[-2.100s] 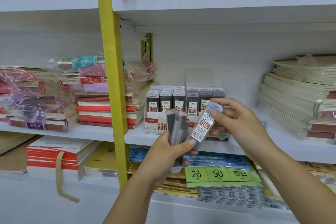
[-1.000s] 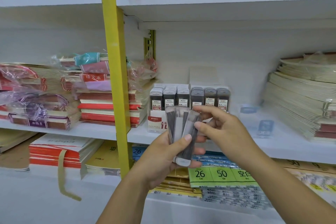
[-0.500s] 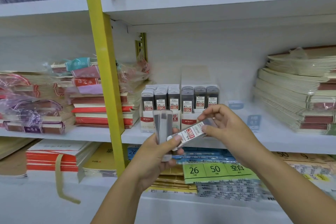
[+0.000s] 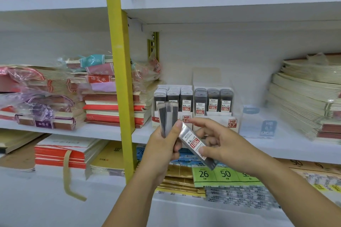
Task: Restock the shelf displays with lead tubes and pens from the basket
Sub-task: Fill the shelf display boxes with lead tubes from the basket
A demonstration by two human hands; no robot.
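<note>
My left hand [image 4: 162,145] grips a small upright bunch of clear lead tubes [image 4: 167,116] in front of the middle shelf. My right hand [image 4: 221,143] pinches a single lead tube [image 4: 193,142] with a red and white 0.5 label, tilted with its lower end down to the right, its upper end against my left thumb. Behind my hands, two white display boxes stand on the shelf: the HB 0.5 box [image 4: 173,97] and the HB 0.7 box [image 4: 214,100], both with rows of upright tubes. The basket is out of sight.
A yellow upright post [image 4: 120,79] splits the shelving left of the boxes. Stacks of notebooks [image 4: 110,105] lie at the left, cream booklets [image 4: 304,101] at the right. Small blue-labelled packs [image 4: 258,125] sit beside the 0.7 box. Green labelled pads [image 4: 221,175] lie on the lower shelf.
My right hand has drawn one tube out of the bunch and turned it, so its label faces me and its lower end points down to the right. The view has shifted slightly.
</note>
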